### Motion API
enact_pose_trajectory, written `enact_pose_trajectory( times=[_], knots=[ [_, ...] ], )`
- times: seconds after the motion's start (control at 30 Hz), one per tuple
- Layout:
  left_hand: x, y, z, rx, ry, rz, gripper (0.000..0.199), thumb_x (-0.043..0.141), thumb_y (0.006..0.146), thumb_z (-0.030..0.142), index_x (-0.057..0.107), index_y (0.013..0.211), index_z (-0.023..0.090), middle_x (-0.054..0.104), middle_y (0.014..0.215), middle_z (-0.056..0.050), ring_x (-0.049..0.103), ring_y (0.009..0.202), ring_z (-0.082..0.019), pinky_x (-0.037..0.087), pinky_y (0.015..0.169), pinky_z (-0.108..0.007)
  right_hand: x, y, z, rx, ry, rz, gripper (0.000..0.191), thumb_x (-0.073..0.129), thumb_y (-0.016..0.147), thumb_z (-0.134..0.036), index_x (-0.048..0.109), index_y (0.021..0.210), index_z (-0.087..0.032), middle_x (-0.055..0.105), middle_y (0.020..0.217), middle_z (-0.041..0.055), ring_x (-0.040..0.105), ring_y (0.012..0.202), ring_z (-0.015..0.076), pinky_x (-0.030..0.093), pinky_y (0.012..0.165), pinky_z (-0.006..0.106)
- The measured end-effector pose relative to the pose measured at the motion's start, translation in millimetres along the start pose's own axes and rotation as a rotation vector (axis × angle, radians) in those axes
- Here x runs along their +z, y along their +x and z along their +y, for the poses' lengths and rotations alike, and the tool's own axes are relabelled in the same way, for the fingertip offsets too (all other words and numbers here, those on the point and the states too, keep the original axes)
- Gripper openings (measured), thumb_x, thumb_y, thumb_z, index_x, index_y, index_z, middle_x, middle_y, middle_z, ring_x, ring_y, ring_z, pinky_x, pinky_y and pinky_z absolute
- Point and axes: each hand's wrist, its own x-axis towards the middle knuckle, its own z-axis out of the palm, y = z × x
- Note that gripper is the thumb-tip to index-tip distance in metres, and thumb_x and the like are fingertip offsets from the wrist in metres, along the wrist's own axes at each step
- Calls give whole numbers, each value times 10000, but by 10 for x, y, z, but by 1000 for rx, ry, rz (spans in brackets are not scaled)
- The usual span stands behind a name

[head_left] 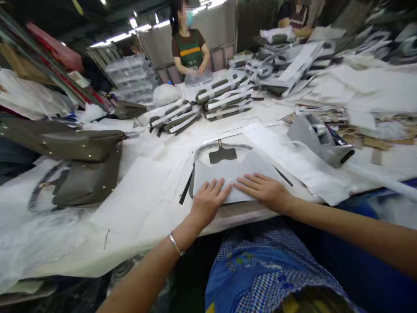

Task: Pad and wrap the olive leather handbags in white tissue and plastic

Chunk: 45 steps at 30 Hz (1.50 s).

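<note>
Both of my hands lie flat on a white sheet of paper (237,171) that covers most of a handbag (191,184) near the table's front edge. My left hand (211,198) rests on the sheet's left half with its fingers spread. On the right half, my right hand (265,191) presses with fingers stretched out, their tips close to the left ones. Beyond the sheet show the bag's wrapped handle (203,149) and a dark grey-green tag (223,155) hanging from a buckle. Dark strap ends stick out at both sides.
Grey-green handbags (94,178) lie at the left. A tape dispenser (312,139) stands at the right by white wrapping (276,152). Stacks of wrapped bags (224,98) lie farther back, where a person (190,50) works. Loose paper (130,195) covers the table's left.
</note>
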Motion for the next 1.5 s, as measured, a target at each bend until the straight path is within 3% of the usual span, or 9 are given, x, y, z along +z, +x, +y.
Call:
enact_pose_trajectory(
  times=[0.23,0.33,0.43,0.63,0.8,0.93,1.07,1.23,1.5],
  knots=[
    [-558,-40,45,126,-173,-283,551,540,930,179,401,1464,198,524,1472,-76,574,1263,-233,501,1022,-378,-310,-65,42,-92,145,-144,615,472,851,-15,512,1417,-253,638,1350,29,659,1143,225,534,955,403],
    [-693,-61,-17,162,-203,-348,636,602,915,313,352,1495,236,476,1510,-91,529,1311,-276,461,1065,-450,-488,-66,48,-100,204,-212,670,480,814,-39,464,1459,-221,617,1375,62,651,1157,241,531,963,415],
    [-509,-137,-80,154,-152,-322,668,574,930,259,283,1530,286,414,1553,-90,453,1379,-303,385,1117,-538,-481,-67,44,-80,217,-221,753,506,775,-55,403,1501,-227,539,1458,80,591,1244,269,487,1024,454],
    [43,-385,47,27,-70,-125,638,432,957,82,315,1519,362,403,1562,-45,412,1415,-278,364,1142,-511,-132,-260,-70,21,245,-178,802,450,787,5,344,1533,-272,415,1553,50,443,1389,273,397,1105,496],
    [-133,-371,200,-51,-179,-257,765,588,886,177,245,1549,340,302,1610,-89,308,1464,-335,297,1168,-576,-222,-281,-91,59,417,-272,728,606,888,-326,312,1550,-259,323,1598,73,356,1441,303,307,1167,527],
    [-210,-320,243,-91,-230,-275,797,662,863,353,257,1549,323,315,1602,-111,313,1457,-356,293,1165,-588,-341,-56,-14,78,425,-302,571,581,934,-464,483,1461,-268,516,1476,84,522,1318,296,415,1093,501],
    [-118,-334,263,-142,-194,-205,674,572,936,417,277,1538,348,346,1591,-90,337,1451,-324,309,1162,-565,-420,230,63,7,351,-357,459,586,936,-409,611,1345,-203,654,1313,125,639,1161,302,522,960,445],
    [-79,-354,253,-153,-174,-182,677,566,944,409,261,1545,344,343,1593,-77,342,1452,-299,311,1172,-531,-393,424,140,51,343,-396,458,512,948,-247,549,1404,-240,640,1342,91,692,1052,247,563,871,371],
    [-91,-325,233,-133,-142,-172,607,557,951,414,343,1512,325,381,1573,-83,383,1429,-307,336,1155,-538,9,72,-12,59,402,-320,765,419,826,-9,314,1547,-245,293,1611,115,283,1479,247,287,1182,519]
  ],
)
